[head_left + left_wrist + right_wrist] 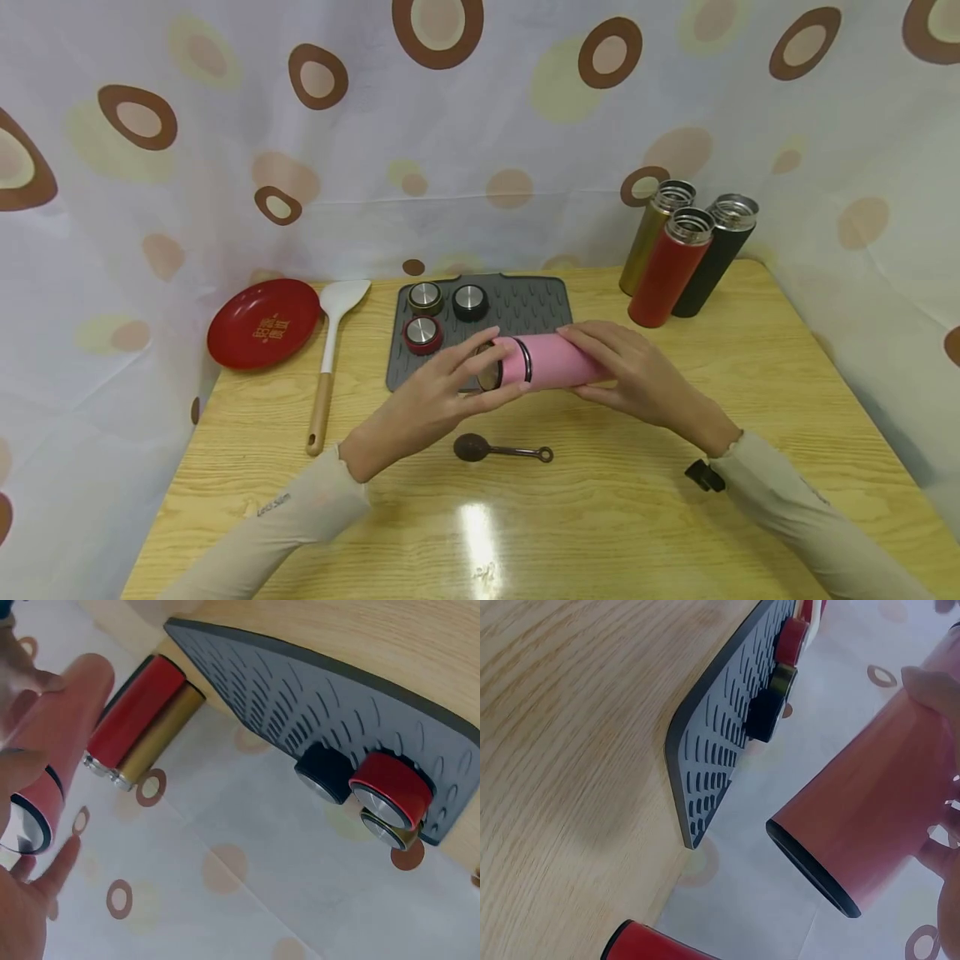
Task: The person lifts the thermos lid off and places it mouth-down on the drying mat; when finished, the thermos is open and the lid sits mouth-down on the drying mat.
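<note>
A pink thermos is held nearly level in the air, its capped end toward the left. My left hand grips the pink lid, with fingers over the top and the thumb along the near side. My right hand holds the other end of the body, fingers above and thumb below. In the left wrist view, the lid's silver top shows between the fingers. The right wrist view shows the dark-rimmed base. A black join line runs between lid and body.
Behind lies a grey drying mat bearing gold, black and red lids. Open gold, red and black bottles stand back right. A red plate, a white spatula and a brown spoon lie about.
</note>
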Tool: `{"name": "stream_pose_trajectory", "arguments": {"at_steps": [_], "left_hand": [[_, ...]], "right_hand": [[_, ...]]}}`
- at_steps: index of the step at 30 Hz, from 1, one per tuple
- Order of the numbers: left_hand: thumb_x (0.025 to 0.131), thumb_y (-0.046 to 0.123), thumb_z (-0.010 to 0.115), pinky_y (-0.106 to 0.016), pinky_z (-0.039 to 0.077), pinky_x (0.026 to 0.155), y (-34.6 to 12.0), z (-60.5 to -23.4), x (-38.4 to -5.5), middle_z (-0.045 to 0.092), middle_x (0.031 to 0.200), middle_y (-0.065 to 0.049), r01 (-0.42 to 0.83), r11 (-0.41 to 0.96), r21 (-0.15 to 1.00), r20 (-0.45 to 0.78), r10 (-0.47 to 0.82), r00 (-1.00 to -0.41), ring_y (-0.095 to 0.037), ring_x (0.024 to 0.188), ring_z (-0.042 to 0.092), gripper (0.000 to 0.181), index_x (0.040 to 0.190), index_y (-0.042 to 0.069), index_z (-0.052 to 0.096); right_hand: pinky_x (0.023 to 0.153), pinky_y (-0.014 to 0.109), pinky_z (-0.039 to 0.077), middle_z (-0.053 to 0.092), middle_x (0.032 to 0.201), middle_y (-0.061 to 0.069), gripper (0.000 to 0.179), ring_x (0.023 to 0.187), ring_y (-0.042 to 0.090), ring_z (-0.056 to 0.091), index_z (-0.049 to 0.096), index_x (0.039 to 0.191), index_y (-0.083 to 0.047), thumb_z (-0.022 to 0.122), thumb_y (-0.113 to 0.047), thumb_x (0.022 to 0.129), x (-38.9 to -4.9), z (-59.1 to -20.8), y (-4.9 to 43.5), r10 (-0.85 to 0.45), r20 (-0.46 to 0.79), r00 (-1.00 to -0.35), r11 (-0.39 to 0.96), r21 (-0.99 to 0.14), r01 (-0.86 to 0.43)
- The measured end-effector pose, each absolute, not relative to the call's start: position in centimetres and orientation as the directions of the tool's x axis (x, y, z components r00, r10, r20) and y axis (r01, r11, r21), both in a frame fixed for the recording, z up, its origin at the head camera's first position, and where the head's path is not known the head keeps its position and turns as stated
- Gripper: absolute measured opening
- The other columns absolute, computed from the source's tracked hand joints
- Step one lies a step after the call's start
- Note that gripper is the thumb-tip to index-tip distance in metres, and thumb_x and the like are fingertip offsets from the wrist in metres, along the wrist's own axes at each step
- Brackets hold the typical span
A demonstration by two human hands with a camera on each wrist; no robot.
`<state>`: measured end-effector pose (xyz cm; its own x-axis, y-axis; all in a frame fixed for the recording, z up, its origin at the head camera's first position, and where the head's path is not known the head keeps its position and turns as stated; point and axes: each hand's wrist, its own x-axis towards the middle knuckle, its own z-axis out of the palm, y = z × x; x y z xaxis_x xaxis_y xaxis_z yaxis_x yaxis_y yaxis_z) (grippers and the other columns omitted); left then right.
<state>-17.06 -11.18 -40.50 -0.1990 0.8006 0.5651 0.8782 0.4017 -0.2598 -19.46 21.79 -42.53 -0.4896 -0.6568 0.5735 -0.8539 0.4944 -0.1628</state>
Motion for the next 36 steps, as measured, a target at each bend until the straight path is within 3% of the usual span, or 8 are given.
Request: {"name": "stream_pose_trajectory", "arguments": {"at_steps": [5,11,16,21,25,29,32,36], "left_hand": [[0.086,-0.020,0.069,-0.027,0.060,0.083,-11.3,-40.3,-17.0,0.048,0.153,-0.018,0.925,0.364,-0.109,0.592,0.771,-0.234,-0.036,0.145,0.049,0.073,0.147,0.017,0.054],[0.089,0.007,0.085,-0.034,0.059,0.096,-10.8,-40.1,-17.0,0.051,0.147,-0.023,0.918,0.383,0.100,0.656,0.669,-0.350,-0.032,0.131,0.059,0.069,0.148,0.007,0.050],[0.086,0.010,0.088,-0.043,0.059,0.097,-11.0,-40.0,-17.5,0.054,0.141,-0.025,0.865,0.443,0.235,0.672,0.569,-0.474,-0.033,0.124,0.063,0.071,0.147,0.002,0.052],[0.088,0.016,0.087,-0.048,0.056,0.101,-12.2,-40.6,-18.6,0.057,0.139,-0.022,0.795,0.528,0.299,0.617,0.528,-0.583,-0.032,0.126,0.061,0.065,0.145,0.006,0.057],[0.090,0.018,0.085,-0.051,0.054,0.103,-12.7,-41.4,-19.6,0.057,0.139,-0.023,0.755,0.575,0.316,0.569,0.522,-0.636,-0.035,0.126,0.060,0.062,0.144,0.007,0.059],[0.092,0.018,0.083,-0.055,0.054,0.103,-12.9,-42.0,-20.4,0.057,0.142,-0.025,0.724,0.617,0.309,0.507,0.537,-0.674,-0.039,0.128,0.059,0.059,0.146,0.007,0.060],[0.094,0.016,0.081,-0.056,0.053,0.103,-12.8,-42.4,-21.1,0.056,0.144,-0.025,0.699,0.646,0.306,0.442,0.554,-0.706,-0.040,0.131,0.057,0.060,0.148,0.009,0.059],[0.094,0.017,0.081,-0.056,0.052,0.104,-12.7,-42.9,-21.9,0.056,0.144,-0.025,0.681,0.672,0.290,0.374,0.576,-0.727,-0.041,0.130,0.058,0.061,0.150,0.009,0.058]], "right_hand": [[0.100,0.060,0.055,0.065,0.137,0.017,0.089,0.124,0.038,0.064,0.058,0.146,-0.004,0.099,-0.016,0.068,-19.4,-42.6,21.8,-0.666,0.559,-0.494,0.497,-0.161,-0.853],[0.103,0.058,0.054,0.064,0.139,0.017,0.078,0.126,0.036,0.063,0.057,0.147,-0.004,0.092,-0.028,0.082,-19.8,-43.1,22.0,-0.658,0.540,-0.524,0.511,-0.190,-0.838],[0.103,0.050,0.055,0.065,0.136,0.017,0.072,0.120,0.033,0.064,0.057,0.145,-0.003,0.077,-0.049,0.093,-20.6,-44.3,23.5,-0.563,0.568,-0.600,0.579,-0.246,-0.777],[0.098,0.053,0.053,0.063,0.132,0.020,0.081,0.114,0.034,0.063,0.052,0.143,0.001,0.095,-0.024,0.079,-21.1,-45.1,25.2,-0.408,0.559,-0.722,0.655,-0.372,-0.658],[0.097,0.063,0.052,0.060,0.132,0.026,0.086,0.114,0.042,0.061,0.046,0.143,0.005,0.095,-0.004,0.072,-21.4,-45.6,26.3,-0.259,0.527,-0.809,0.663,-0.513,-0.546],[0.108,0.035,0.049,0.056,0.138,0.027,0.086,0.120,0.039,0.058,0.041,0.145,0.006,0.092,-0.002,0.076,-21.8,-46.2,27.6,-0.109,0.496,-0.862,0.629,-0.637,-0.446],[0.100,0.013,0.040,0.054,0.140,0.023,0.085,0.120,0.024,0.057,0.040,0.147,0.004,0.090,-0.002,0.079,-22.1,-46.5,28.6,0.015,0.483,-0.875,0.580,-0.717,-0.386],[0.095,0.012,0.043,0.054,0.138,0.015,0.081,0.114,0.004,0.053,0.041,0.148,-0.002,0.087,-0.004,0.082,-22.6,-46.9,29.8,0.178,0.447,-0.876,0.501,-0.808,-0.311]]}}
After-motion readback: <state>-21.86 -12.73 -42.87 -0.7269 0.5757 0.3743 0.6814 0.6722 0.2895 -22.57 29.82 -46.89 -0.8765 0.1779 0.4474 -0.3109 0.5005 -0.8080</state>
